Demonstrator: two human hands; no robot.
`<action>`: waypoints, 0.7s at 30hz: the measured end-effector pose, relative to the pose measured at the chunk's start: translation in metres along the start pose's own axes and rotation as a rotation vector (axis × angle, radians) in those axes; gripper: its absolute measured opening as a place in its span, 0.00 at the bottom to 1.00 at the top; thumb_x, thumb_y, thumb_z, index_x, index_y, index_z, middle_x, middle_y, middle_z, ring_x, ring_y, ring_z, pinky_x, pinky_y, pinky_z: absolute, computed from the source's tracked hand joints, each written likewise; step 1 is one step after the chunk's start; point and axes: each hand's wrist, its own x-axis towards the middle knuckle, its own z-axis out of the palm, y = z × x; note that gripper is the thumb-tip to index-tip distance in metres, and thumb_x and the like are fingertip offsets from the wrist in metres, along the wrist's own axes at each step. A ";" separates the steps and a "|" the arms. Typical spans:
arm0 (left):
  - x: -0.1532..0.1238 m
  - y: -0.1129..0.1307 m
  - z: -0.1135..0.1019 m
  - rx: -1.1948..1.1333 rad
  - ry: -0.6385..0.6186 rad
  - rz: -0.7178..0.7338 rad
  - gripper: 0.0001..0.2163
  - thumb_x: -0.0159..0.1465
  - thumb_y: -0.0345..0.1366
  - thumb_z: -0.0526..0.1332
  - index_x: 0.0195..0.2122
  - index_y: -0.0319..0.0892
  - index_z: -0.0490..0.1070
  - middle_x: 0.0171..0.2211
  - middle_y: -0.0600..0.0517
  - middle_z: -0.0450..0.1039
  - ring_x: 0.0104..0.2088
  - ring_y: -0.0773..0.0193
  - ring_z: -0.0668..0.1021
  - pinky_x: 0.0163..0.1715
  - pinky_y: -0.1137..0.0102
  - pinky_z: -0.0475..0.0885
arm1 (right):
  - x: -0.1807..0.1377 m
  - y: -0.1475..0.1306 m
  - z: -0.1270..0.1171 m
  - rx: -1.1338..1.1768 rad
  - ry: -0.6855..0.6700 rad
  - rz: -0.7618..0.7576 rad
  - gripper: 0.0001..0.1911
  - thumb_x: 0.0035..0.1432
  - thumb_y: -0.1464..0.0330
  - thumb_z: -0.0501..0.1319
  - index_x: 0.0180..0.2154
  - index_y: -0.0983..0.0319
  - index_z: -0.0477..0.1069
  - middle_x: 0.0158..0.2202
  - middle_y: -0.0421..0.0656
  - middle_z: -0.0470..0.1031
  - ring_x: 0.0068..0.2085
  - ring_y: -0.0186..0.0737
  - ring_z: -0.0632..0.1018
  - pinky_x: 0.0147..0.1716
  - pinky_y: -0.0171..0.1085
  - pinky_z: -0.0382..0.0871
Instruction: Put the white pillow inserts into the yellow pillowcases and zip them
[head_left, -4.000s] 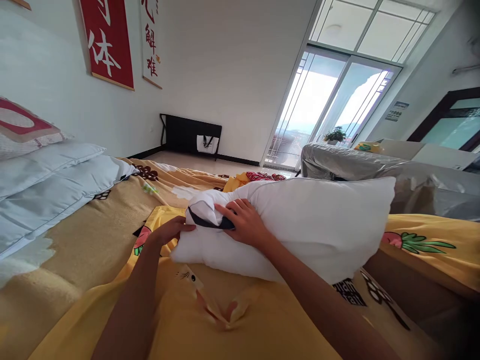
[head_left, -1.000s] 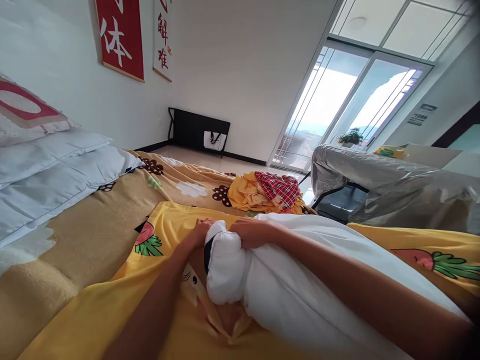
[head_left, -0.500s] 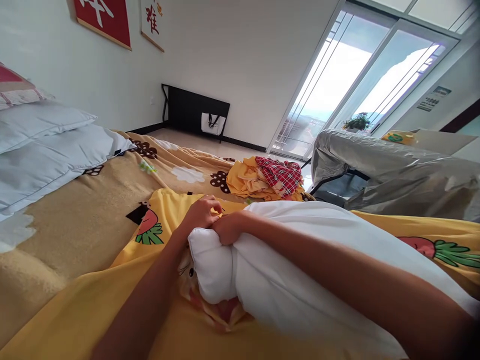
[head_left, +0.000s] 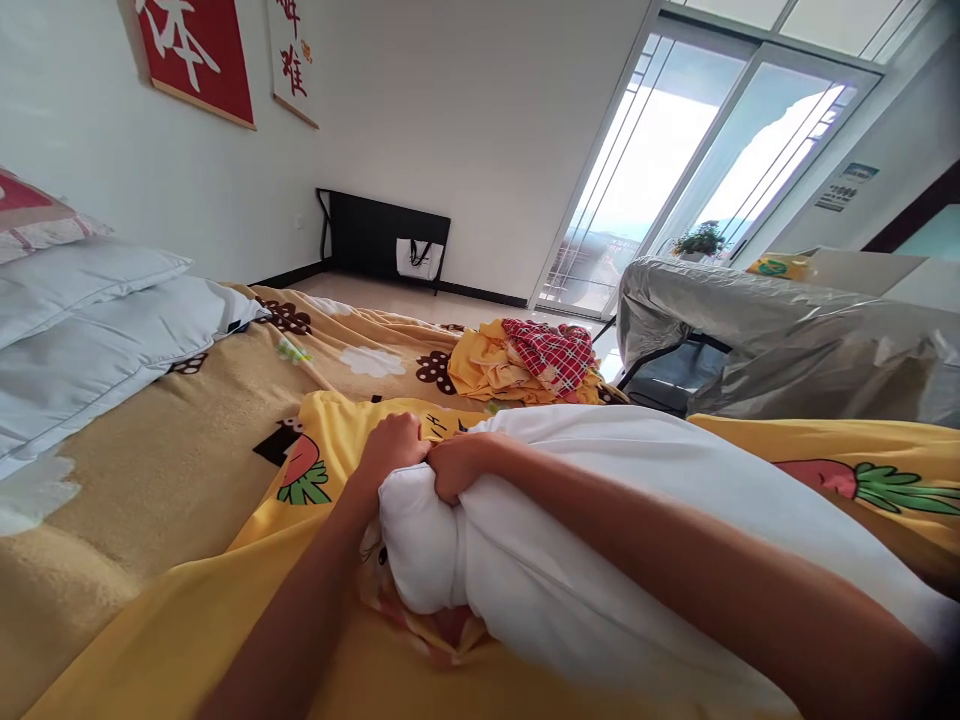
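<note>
A white pillow [head_left: 600, 470] lies across the yellow carrot-print cloth [head_left: 300, 530], with its piped corner [head_left: 416, 535] bunched toward me. My right hand [head_left: 465, 460] is closed around the pillow just behind that corner, pinching it into a neck. Beside it, almost touching, my left hand [head_left: 394, 445] is closed in a fist at the yellow cloth beyond the corner. The fingertips are hidden, but fabric seems to be gathered in them. Below the corner, a crumpled fold of printed fabric [head_left: 450, 630] shows pink and cream patches.
White pillows [head_left: 97, 350] are stacked at left on a tan patterned blanket [head_left: 210, 430]. A heap of yellow and red plaid cloth [head_left: 525, 360] lies at the far bed edge. Beyond are a plastic-covered piece of furniture [head_left: 787, 320], a black panel [head_left: 367, 225] and a sliding glass door [head_left: 675, 170].
My left fingers have curled into a tighter fist, close to my right hand. My right hand keeps its hold on the pillow. The view has tilted slightly, so the room sits lower.
</note>
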 end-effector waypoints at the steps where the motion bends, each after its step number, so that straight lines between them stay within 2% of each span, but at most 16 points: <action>1: 0.001 -0.001 0.001 0.002 -0.014 0.009 0.06 0.56 0.36 0.58 0.25 0.41 0.72 0.29 0.45 0.76 0.33 0.57 0.77 0.31 0.68 0.65 | -0.006 0.002 0.001 -0.006 0.002 0.002 0.19 0.38 0.68 0.65 0.36 0.67 0.78 0.36 0.48 0.79 0.36 0.46 0.77 0.35 0.39 0.70; 4: 0.006 -0.003 0.008 -0.008 -0.044 0.045 0.07 0.57 0.37 0.57 0.25 0.42 0.72 0.29 0.47 0.77 0.34 0.59 0.77 0.30 0.70 0.64 | -0.026 0.013 0.006 0.004 0.099 -0.087 0.29 0.42 0.65 0.64 0.49 0.67 0.73 0.49 0.53 0.75 0.47 0.51 0.75 0.46 0.42 0.67; 6: 0.008 -0.004 0.011 -0.017 -0.043 0.054 0.07 0.57 0.37 0.57 0.25 0.42 0.71 0.29 0.47 0.77 0.33 0.59 0.76 0.29 0.70 0.63 | -0.041 0.023 0.008 0.025 0.191 -0.178 0.33 0.46 0.62 0.63 0.55 0.63 0.68 0.55 0.52 0.70 0.54 0.52 0.71 0.54 0.45 0.61; 9: 0.006 -0.004 0.014 -0.032 -0.027 0.066 0.08 0.57 0.38 0.56 0.24 0.42 0.69 0.27 0.47 0.75 0.31 0.60 0.75 0.27 0.70 0.60 | -0.058 0.038 0.008 0.001 0.230 -0.157 0.34 0.51 0.56 0.60 0.60 0.56 0.63 0.57 0.50 0.67 0.58 0.54 0.67 0.58 0.52 0.52; 12: 0.001 -0.005 0.011 -0.052 -0.020 0.103 0.08 0.56 0.37 0.56 0.23 0.42 0.67 0.24 0.50 0.73 0.28 0.62 0.74 0.25 0.71 0.58 | -0.068 0.046 0.005 -0.037 0.206 -0.044 0.37 0.53 0.51 0.58 0.62 0.53 0.59 0.52 0.51 0.71 0.55 0.55 0.70 0.55 0.55 0.54; 14: -0.001 -0.005 0.010 -0.056 -0.013 0.113 0.07 0.56 0.37 0.56 0.22 0.42 0.67 0.23 0.51 0.72 0.27 0.63 0.73 0.25 0.71 0.58 | -0.069 0.047 0.006 -0.025 0.213 -0.009 0.36 0.54 0.51 0.57 0.62 0.54 0.60 0.48 0.51 0.74 0.51 0.54 0.73 0.50 0.51 0.60; 17: -0.001 -0.003 0.011 -0.037 0.016 0.092 0.09 0.58 0.39 0.55 0.24 0.42 0.68 0.24 0.50 0.73 0.27 0.62 0.74 0.24 0.71 0.57 | -0.069 0.040 0.016 0.009 0.284 -0.013 0.30 0.55 0.56 0.57 0.59 0.56 0.64 0.43 0.48 0.77 0.43 0.50 0.77 0.40 0.42 0.65; 21: 0.001 0.005 0.017 0.024 0.057 0.062 0.07 0.57 0.37 0.56 0.28 0.42 0.71 0.28 0.47 0.76 0.32 0.59 0.76 0.27 0.70 0.60 | -0.070 0.021 0.034 -0.019 0.370 -0.003 0.21 0.56 0.59 0.55 0.51 0.57 0.70 0.37 0.46 0.78 0.37 0.46 0.77 0.35 0.38 0.64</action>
